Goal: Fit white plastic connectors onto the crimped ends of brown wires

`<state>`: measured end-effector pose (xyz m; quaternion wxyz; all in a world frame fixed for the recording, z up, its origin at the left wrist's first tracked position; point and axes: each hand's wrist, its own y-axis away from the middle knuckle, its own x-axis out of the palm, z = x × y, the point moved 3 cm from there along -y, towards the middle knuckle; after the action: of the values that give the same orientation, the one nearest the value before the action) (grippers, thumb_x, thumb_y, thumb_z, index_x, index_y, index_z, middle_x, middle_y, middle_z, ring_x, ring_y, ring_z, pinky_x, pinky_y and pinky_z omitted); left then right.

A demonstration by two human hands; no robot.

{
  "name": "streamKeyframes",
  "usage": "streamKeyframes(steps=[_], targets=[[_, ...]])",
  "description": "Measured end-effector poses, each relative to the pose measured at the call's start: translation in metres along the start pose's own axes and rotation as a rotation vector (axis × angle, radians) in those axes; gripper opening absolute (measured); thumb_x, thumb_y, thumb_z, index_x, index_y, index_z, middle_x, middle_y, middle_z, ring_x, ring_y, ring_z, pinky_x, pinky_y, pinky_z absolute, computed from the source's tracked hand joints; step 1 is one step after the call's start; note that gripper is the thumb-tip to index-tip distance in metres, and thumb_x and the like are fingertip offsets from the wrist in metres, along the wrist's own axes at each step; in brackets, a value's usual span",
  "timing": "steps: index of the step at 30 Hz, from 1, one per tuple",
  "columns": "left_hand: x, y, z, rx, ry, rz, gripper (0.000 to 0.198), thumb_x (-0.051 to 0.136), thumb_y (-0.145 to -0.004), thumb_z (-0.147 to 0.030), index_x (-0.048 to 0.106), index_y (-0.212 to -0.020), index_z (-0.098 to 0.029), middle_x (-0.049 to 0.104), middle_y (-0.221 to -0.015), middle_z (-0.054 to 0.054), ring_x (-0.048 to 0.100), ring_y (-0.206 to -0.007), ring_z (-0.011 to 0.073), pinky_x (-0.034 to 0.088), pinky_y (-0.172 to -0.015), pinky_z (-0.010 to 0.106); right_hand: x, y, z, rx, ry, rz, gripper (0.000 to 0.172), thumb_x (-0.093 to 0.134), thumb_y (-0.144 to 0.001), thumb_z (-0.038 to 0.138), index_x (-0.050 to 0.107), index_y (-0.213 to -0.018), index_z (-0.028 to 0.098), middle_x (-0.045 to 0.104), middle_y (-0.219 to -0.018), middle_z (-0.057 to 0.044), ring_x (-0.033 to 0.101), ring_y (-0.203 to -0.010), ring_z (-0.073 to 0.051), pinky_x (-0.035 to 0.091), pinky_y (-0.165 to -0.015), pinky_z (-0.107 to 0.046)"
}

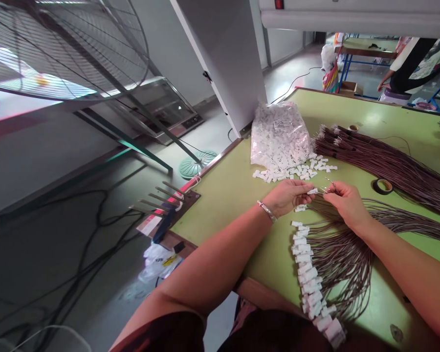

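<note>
My left hand [289, 196] pinches a small white plastic connector [313, 191] above the green table [220, 205]. Just to its right, my right hand [342, 199] is closed on thin brown wires with bare metal ends [325, 188], which point toward the connector. Whether a wire end sits inside the connector is too small to tell. Below the hands lies a row of white connectors [305, 266] fitted to brown wires [342, 264] that fan out to the right. Loose white connectors [300, 171] are scattered just beyond my left hand.
A clear plastic bag of white connectors [278, 132] lies at the back. Bundled dark brown wires [385, 161] and a roll of black tape [383, 186] are at right. Metal prongs [157, 198] stick out at the left edge. A fan [69, 44] stands left; another person [410, 63] is behind.
</note>
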<state>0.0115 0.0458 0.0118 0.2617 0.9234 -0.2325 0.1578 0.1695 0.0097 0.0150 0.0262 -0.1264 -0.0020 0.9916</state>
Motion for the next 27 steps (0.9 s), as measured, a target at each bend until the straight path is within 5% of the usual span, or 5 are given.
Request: streamKeyframes(steps=[19, 27], targets=[[-0.002, -0.001, -0.001, 0.061, -0.131, 0.063, 0.015, 0.067, -0.079, -0.016, 0.062, -0.068, -0.008, 0.064, -0.059, 0.001, 0.052, -0.045, 0.0025, 0.039, -0.044, 0.015, -0.002, 0.000, 0.001, 0.054, -0.116, 0.022, 0.017, 0.059, -0.062, 0.026, 0.046, -0.054, 0.020, 0.031, -0.046, 0.008, 0.022, -0.047, -0.007, 0.017, -0.048, -0.024], [0.008, 0.004, -0.003, 0.286, -0.610, -0.064, 0.013, 0.067, -0.075, -0.016, 0.062, -0.064, -0.012, 0.056, -0.045, -0.003, 0.048, -0.040, 0.0045, 0.039, -0.043, 0.016, 0.005, -0.001, 0.001, 0.045, 0.077, 0.111, 0.016, 0.054, -0.059, 0.029, 0.044, -0.052, 0.019, 0.034, -0.049, 0.007, 0.027, -0.051, -0.007, 0.020, -0.048, -0.023]])
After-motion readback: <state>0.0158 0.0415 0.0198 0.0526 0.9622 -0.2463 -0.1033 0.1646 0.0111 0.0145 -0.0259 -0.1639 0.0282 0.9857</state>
